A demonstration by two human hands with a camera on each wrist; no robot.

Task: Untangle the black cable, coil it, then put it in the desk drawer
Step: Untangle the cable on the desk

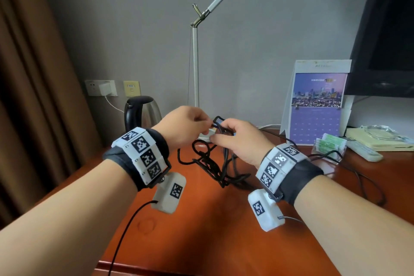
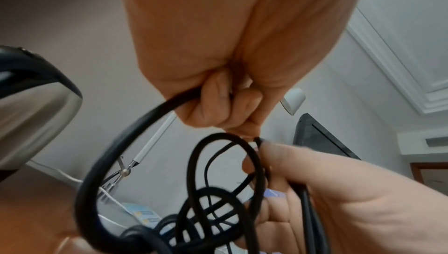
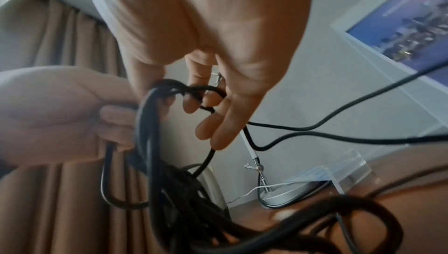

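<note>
Cable (image 1: 212, 163) tangle btwn both hands

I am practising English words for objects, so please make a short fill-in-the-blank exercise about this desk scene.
1. Both hands hold a tangled ____ cable.
2. The steel ____ stands left of the left hand.
3. The right hand is in front of a lamp coloured ____.

Missing words: black; kettle; silver

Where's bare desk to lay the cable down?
Free: near desk between the forearms, and left of the black cable before the kettle. Crowded: right side by the calendar, remote, stray wires.
</note>
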